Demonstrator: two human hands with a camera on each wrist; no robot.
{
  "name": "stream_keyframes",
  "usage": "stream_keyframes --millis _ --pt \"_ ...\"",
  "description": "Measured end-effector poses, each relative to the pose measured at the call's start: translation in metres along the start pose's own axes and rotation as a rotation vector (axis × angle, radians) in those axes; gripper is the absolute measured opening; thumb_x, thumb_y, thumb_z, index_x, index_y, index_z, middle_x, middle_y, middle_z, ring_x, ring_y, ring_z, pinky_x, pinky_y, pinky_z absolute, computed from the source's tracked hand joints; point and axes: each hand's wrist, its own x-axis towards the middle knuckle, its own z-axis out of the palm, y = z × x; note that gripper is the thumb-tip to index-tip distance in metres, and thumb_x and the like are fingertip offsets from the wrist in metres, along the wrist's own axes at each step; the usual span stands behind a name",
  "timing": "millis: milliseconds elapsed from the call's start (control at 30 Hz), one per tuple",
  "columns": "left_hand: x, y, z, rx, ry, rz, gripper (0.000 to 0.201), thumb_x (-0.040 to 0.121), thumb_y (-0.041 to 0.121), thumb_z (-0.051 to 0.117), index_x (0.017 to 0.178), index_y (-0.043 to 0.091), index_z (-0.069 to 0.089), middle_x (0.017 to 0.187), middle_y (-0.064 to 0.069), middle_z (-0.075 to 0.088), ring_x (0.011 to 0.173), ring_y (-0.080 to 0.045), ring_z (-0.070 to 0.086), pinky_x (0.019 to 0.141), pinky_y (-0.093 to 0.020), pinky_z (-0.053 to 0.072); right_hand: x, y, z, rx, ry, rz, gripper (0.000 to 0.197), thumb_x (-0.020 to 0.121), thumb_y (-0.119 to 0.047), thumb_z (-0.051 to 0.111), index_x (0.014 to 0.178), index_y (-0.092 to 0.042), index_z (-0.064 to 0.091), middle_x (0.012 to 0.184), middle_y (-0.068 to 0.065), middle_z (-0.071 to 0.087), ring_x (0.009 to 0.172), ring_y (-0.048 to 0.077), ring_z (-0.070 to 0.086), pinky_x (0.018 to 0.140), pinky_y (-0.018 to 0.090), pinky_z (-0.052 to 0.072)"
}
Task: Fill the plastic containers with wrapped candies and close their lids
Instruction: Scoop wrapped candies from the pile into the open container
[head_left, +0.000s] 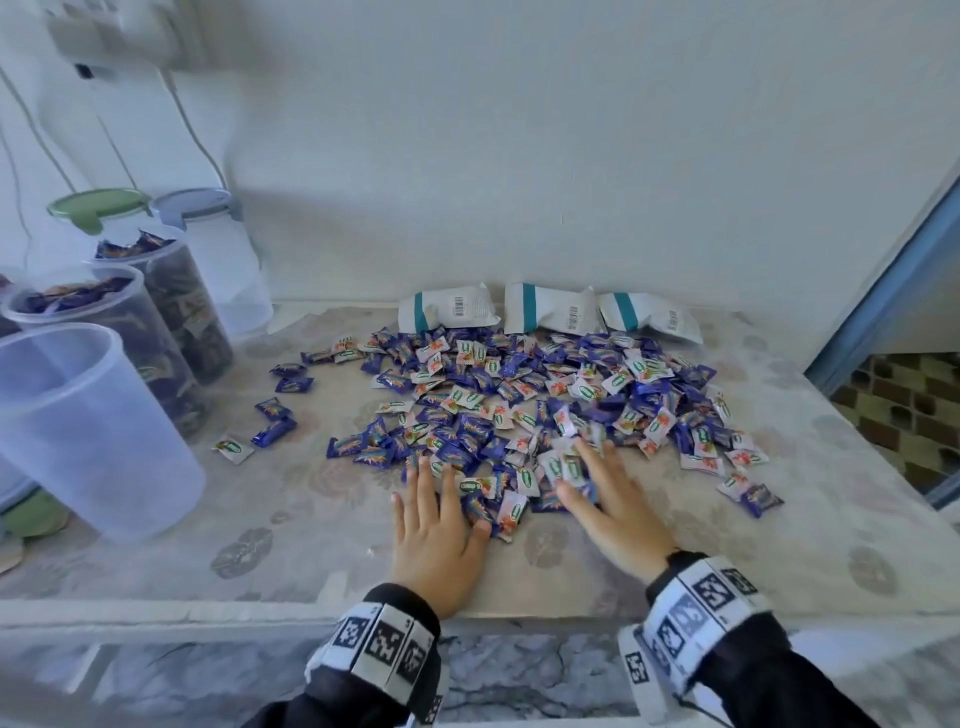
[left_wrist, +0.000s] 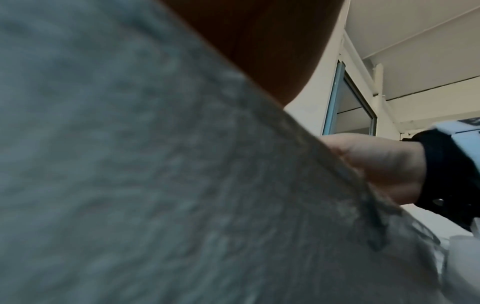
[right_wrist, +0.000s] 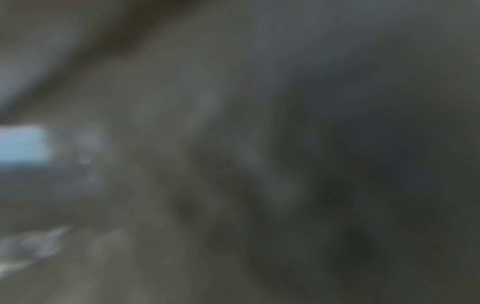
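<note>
On table (head_left: 270, 519): both hands flat, fingers touching candies (head_left: 519, 395).

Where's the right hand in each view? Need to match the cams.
Head: right hand lower centre-right, fingers flat on the candy pile.
Left wrist: right hand at right edge, beyond the tablecloth.
Right wrist: too dark and blurred to tell.
Shared landmark: the marker wristband.

Left hand (head_left: 436, 540), right hand (head_left: 613, 512) flat, palms down
</note>
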Motion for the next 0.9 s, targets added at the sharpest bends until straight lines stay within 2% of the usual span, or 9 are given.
stream_keyframes --millis 133,233,300,400,467,600,667,800,900 --pt "-0.004 0.013 -0.009 -0.197 0.044 -0.010 0.069 0.098 0.037 0.040 0.149 0.020 -0.004 0.154 -0.011 -0.021 0.142 -0.026 -0.022 0.113 -0.039 -0.013 -0.008 -0.018 -0.007 0.123 -0.111 -0.011 0.066 0.086 -0.064 0.029 0.145 -0.048 0.006 0.159 -0.005 -0.007 0.146 0.018 -0.011 0.117 0.045 0.002" --pt "-0.002 -0.001 -0.043 -0.305 0.106 -0.060 0.068 0.096 0.033 0.046 0.150 0.019 0.006 0.156 -0.013 -0.008 0.144 -0.030 -0.009 0.115 -0.045 -0.001 -0.021 -0.022 -0.034 0.188 -0.081 -0.020 0.063 0.084 -0.058 0.026 0.144 -0.043 0.013 0.152 -0.019 0.011 0.144 0.010 0.008 0.115 0.038 0.012" --pt "0.008 -0.020 -0.071 -0.342 0.179 -0.135 0.067 0.095 0.032 0.049 0.149 0.017 0.012 0.156 -0.015 0.002 0.144 -0.033 0.001 0.116 -0.051 0.008 -0.025 -0.017 -0.056 0.218 -0.048 0.020 0.055 0.092 -0.051 0.030 0.144 -0.038 0.019 0.151 -0.015 0.020 0.138 0.005 0.020 0.108 0.032 0.022" --pt "0.036 -0.055 -0.107 -0.345 0.272 -0.304 0.068 0.092 0.028 0.054 0.148 0.011 0.019 0.152 -0.020 0.015 0.140 -0.036 0.014 0.114 -0.050 0.017 -0.010 0.004 -0.084 0.223 0.075 0.110 0.052 0.098 -0.040 0.039 0.146 -0.026 0.027 0.153 -0.004 0.025 0.138 0.016 0.028 0.100 0.028 0.026" --pt "0.055 -0.073 -0.122 -0.291 0.273 -0.413 0.068 0.091 0.028 0.056 0.146 0.007 0.021 0.150 -0.023 0.019 0.139 -0.038 0.019 0.113 -0.047 0.020 0.013 0.023 -0.095 0.139 0.123 0.177 0.055 0.096 -0.044 0.043 0.146 -0.025 0.027 0.154 0.004 0.024 0.140 0.023 0.027 0.110 0.034 0.025" --pt "0.091 -0.107 -0.127 -0.117 0.126 -0.523 0.057 0.090 0.025 0.060 0.133 -0.007 0.041 0.139 -0.024 0.042 0.128 -0.036 0.039 0.106 -0.036 0.031 0.059 0.060 -0.103 -0.067 0.036 0.434 0.084 0.072 -0.081 0.035 0.145 -0.045 0.014 0.157 0.010 0.015 0.141 0.038 0.020 0.113 0.049 0.022" --pt "0.109 -0.126 -0.122 -0.081 0.051 -0.505 0.053 0.086 0.025 0.063 0.124 -0.009 0.051 0.132 -0.025 0.050 0.120 -0.036 0.048 0.103 -0.037 0.036 0.069 0.058 -0.102 -0.054 -0.007 0.438 0.075 0.085 -0.070 0.038 0.148 -0.039 0.011 0.158 0.009 0.010 0.143 0.036 0.017 0.115 0.043 0.020" --pt "0.112 -0.113 -0.114 0.112 -0.088 -0.501 0.079 0.091 0.053 0.048 0.149 0.012 0.014 0.153 -0.013 0.024 0.139 -0.030 0.027 0.113 -0.034 0.023 0.080 0.031 -0.092 0.002 -0.090 0.362 0.071 0.093 -0.054 0.043 0.150 -0.026 0.011 0.157 0.006 0.017 0.141 0.031 0.024 0.110 0.037 0.026" --pt "0.103 -0.078 -0.102 0.241 -0.221 -0.355 0.077 0.090 0.065 0.032 0.150 0.027 0.002 0.155 -0.016 0.013 0.142 -0.034 0.017 0.116 -0.045 0.017 0.077 0.010 -0.081 -0.042 -0.142 0.317 0.072 0.093 -0.055 0.042 0.150 -0.025 0.010 0.157 0.007 0.018 0.141 0.030 0.026 0.106 0.032 0.029"
